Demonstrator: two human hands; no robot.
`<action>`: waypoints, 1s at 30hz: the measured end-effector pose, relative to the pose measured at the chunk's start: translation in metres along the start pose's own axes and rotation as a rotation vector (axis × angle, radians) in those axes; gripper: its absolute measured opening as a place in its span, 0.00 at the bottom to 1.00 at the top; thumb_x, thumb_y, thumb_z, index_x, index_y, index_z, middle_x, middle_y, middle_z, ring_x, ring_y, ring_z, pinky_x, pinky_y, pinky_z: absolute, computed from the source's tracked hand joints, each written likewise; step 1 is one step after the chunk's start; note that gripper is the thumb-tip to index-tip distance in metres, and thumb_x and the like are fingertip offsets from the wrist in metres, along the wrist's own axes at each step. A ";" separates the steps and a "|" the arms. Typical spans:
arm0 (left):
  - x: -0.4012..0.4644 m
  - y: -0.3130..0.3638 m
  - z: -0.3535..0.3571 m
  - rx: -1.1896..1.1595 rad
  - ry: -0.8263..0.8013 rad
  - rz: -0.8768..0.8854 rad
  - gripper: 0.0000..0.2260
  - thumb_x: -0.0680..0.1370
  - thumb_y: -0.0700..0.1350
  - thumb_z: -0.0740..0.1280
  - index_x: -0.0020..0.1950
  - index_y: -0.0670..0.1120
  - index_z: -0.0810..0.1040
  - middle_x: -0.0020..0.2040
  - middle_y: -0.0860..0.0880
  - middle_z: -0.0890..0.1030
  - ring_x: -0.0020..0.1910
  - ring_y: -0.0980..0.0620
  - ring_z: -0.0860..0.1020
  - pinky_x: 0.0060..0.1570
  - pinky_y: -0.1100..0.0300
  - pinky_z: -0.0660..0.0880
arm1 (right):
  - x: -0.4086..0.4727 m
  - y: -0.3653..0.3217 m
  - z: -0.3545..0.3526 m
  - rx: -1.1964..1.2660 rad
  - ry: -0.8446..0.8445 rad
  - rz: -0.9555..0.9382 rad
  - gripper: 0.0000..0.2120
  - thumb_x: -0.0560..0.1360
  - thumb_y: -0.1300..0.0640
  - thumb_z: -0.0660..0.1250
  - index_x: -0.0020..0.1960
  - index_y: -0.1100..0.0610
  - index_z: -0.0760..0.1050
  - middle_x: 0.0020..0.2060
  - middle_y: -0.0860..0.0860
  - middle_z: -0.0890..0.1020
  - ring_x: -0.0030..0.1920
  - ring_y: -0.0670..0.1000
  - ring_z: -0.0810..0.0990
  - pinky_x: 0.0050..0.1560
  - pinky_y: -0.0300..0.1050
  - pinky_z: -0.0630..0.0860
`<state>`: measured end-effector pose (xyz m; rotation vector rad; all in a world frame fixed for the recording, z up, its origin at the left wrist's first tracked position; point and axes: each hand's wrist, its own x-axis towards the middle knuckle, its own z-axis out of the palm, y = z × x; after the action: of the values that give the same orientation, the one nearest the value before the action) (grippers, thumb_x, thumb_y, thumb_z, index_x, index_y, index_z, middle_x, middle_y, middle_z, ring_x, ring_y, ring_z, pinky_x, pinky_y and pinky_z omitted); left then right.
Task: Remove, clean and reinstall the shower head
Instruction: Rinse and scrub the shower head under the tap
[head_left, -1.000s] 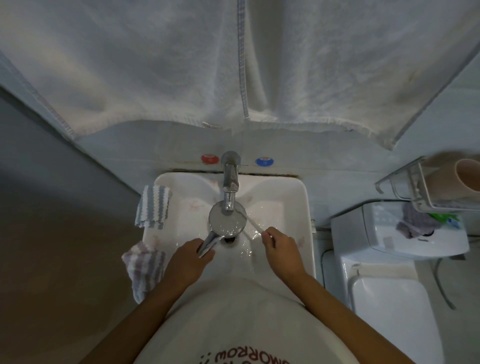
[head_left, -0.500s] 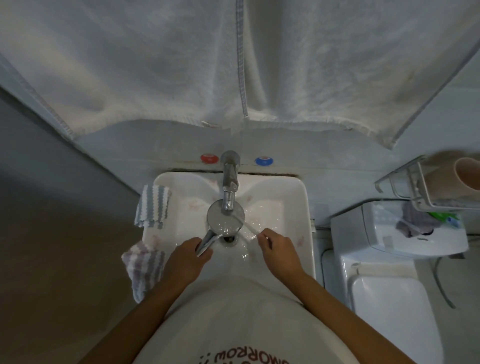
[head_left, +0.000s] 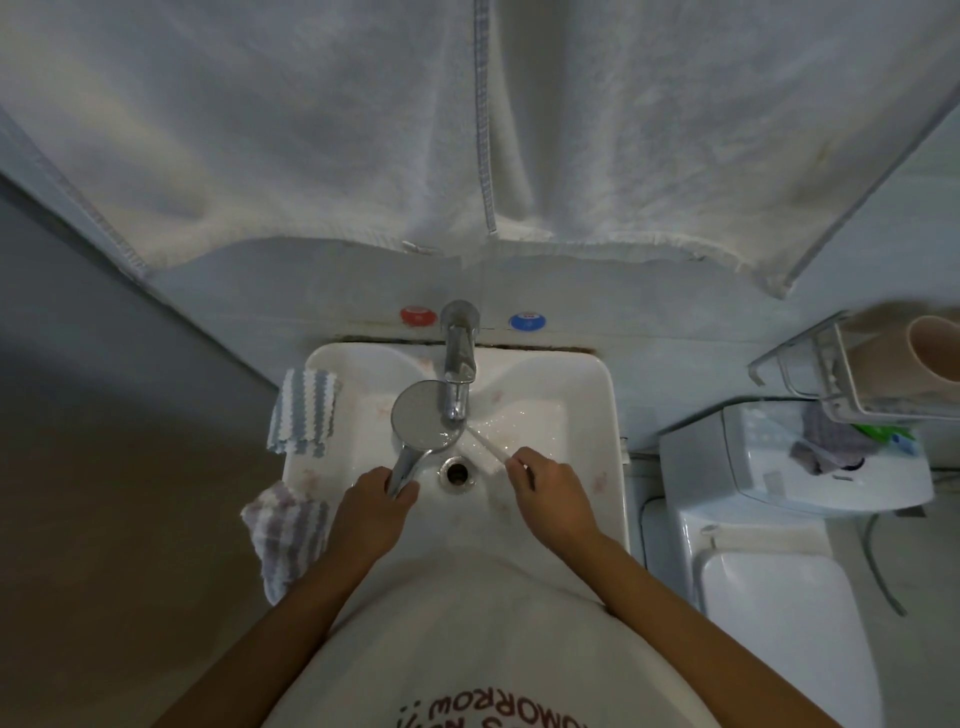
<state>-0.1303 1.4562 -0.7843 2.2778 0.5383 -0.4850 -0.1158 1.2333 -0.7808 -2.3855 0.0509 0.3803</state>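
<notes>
A person's left hand (head_left: 371, 506) grips the chrome handle of a shower head (head_left: 423, 415) over a white washbasin (head_left: 592, 415), fingers curled round the lower end of the handle, while the right hand (head_left: 550, 493) pinches a thin white brush (head_left: 485, 446) whose far end points at the rim of the head's face. The shower head is held tilted, its round, pale-grey face turned up toward the camera, directly under the spout of the chrome tap (head_left: 458, 364); the spout crosses in front of the face's right edge and water glistens on the basin floor just right of it. The open drain (head_left: 457, 470) sits between the two hands. A red knob (head_left: 415, 315) and a blue knob (head_left: 527, 321) flank the tap base on the wall behind. A blue-and-white striped cloth (head_left: 304, 410) hangs over the basin's left rim, and a grey-striped cloth (head_left: 285, 530) is draped over the rim nearer the person, just beside the left wrist. A large white towel (head_left: 467, 130) hangs above, filling the upper part of the view. To the right stands a toilet cistern (head_left: 810, 467) with a crumpled rag (head_left: 826, 441) on its lid, beneath a wire rack (head_left: 857, 379) holding a pinkish cup (head_left: 935, 345).
</notes>
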 end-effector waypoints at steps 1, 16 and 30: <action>0.001 0.000 0.000 -0.011 0.005 -0.016 0.14 0.76 0.50 0.67 0.40 0.39 0.75 0.34 0.45 0.77 0.34 0.47 0.75 0.32 0.57 0.67 | -0.002 0.000 0.001 -0.002 -0.029 -0.014 0.14 0.81 0.52 0.57 0.41 0.57 0.71 0.27 0.50 0.72 0.31 0.54 0.71 0.33 0.50 0.66; 0.007 0.007 0.003 -0.118 -0.052 -0.089 0.15 0.75 0.52 0.66 0.34 0.44 0.71 0.29 0.46 0.74 0.26 0.48 0.72 0.29 0.54 0.69 | -0.003 0.007 -0.001 -0.038 0.033 0.000 0.14 0.82 0.51 0.56 0.43 0.57 0.72 0.27 0.50 0.72 0.30 0.54 0.71 0.30 0.48 0.62; 0.006 0.009 0.006 -0.052 -0.088 -0.040 0.14 0.76 0.52 0.65 0.38 0.43 0.73 0.31 0.46 0.74 0.28 0.47 0.73 0.32 0.53 0.72 | -0.009 0.003 0.002 -0.015 -0.086 -0.047 0.13 0.82 0.50 0.57 0.41 0.54 0.70 0.28 0.50 0.73 0.31 0.55 0.71 0.33 0.50 0.66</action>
<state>-0.1214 1.4474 -0.7857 2.1890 0.5466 -0.5811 -0.1256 1.2317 -0.7823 -2.3774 -0.0472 0.4620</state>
